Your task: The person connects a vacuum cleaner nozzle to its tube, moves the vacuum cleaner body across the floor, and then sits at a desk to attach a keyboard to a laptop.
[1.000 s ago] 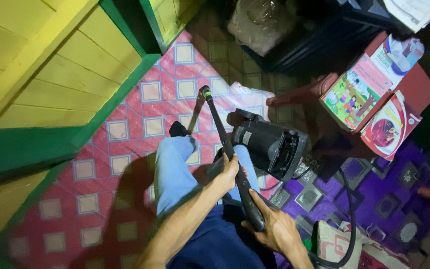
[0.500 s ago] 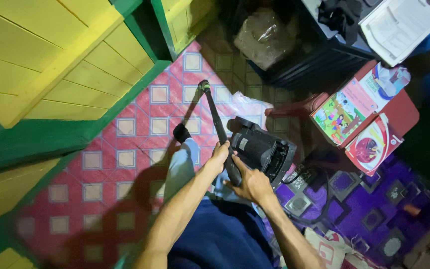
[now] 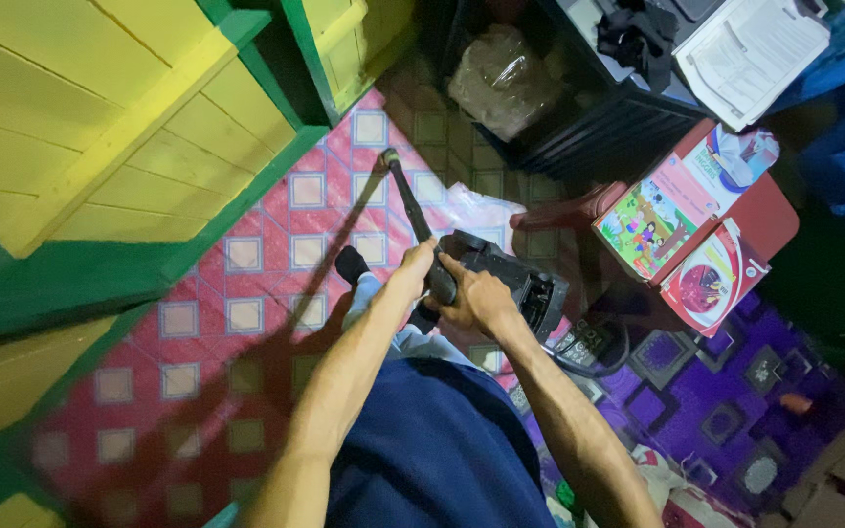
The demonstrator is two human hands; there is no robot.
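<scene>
A long black wand (image 3: 401, 194) with a green-ringed tip points away from me over the red patterned floor. My left hand (image 3: 413, 270) grips it near the middle. My right hand (image 3: 476, 296) holds its thicker lower end just behind. A black machine body (image 3: 525, 284) sits on the floor right beside my right hand, with a black hose (image 3: 603, 357) curling from it. My leg in light blue jeans (image 3: 383, 313) and a black sock (image 3: 350, 263) lies under the wand.
Yellow and green wooden planks (image 3: 119, 147) fill the left. A red stool (image 3: 765, 210) with colourful books (image 3: 652, 220) stands at right. A plastic-wrapped bundle (image 3: 501, 78) and dark crate are behind. A purple patterned mat (image 3: 726, 391) lies at right.
Both hands slid up the wand and drew together near the machine body; the right hand came forward from the handle's end. The view tilted further up the room.
</scene>
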